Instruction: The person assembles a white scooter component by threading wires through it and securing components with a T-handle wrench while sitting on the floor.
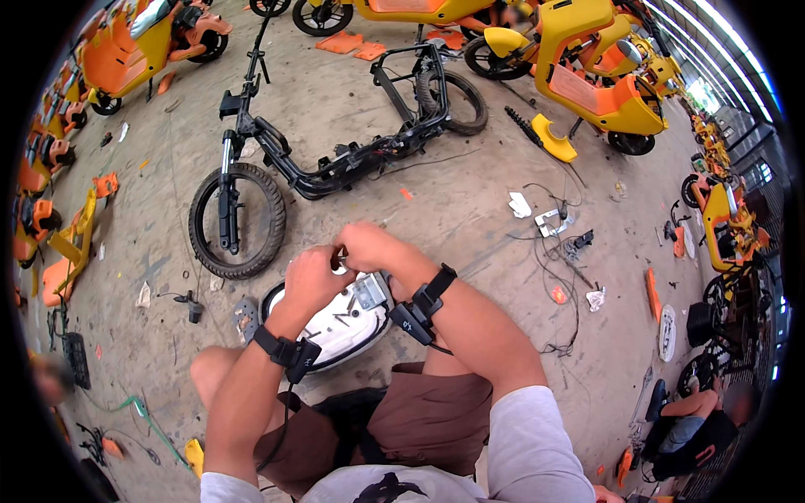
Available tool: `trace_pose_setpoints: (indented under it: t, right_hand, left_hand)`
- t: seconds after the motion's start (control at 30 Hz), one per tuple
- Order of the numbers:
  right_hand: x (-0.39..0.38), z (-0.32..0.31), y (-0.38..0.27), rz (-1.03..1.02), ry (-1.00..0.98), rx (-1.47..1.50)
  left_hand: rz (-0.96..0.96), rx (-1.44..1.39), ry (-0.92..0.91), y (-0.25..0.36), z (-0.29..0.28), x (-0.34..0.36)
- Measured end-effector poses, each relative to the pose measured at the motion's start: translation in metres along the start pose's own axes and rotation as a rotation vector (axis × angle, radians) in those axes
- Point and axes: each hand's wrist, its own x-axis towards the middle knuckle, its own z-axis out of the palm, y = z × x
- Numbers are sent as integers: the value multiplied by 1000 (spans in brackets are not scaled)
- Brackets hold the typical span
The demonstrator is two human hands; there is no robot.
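White oval shell [362,334] with black rim: located just beyond the brown shorts [432,407]. Mid-surface: dark shapes [342,320], too small to identify. Near its right edge: silver rectangular block [370,292]. Left hand [312,281] and right hand [371,247]: side by side at the far edge, fingers bent inward; grip contents hidden, clamping cannot be determined. Beyond: black scooter frame [312,178] with wheels, on the floor [470,302].
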Motion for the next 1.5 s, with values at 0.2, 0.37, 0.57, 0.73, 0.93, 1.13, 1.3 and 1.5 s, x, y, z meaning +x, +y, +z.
trace_pose_setpoints:
  t: [0.2,0.37,0.57,0.73,0.93,1.13,1.3,1.5]
  right_hand:
    - [1,2,-3,28,49,-149]
    - [-3,9,1,-22,417,-100]
    - [-4,-12,-12,212,222,7]
    - [-9,-17,-20,215,22,27]
    - [-4,-5,-2,124,40,110]
    - [-3,-6,0,37,-46,98]
    - [-2,-4,0,43,-3,31]
    - [-4,-1,4,-94,241,-79]
  left_hand:
    - [88,91,163,-18,19,-2]
    - [-60,170,-4,-15,13,1]
    - [-76,212,3,-15,13,0]
    - [-65,-14,-49,-17,18,0]
    - [5,-113,-97,-10,17,-2]
    - [60,6,120,-13,17,-1]
    - [208,143,292,-10,15,-1]
    - [137,144,248,-23,23,2]
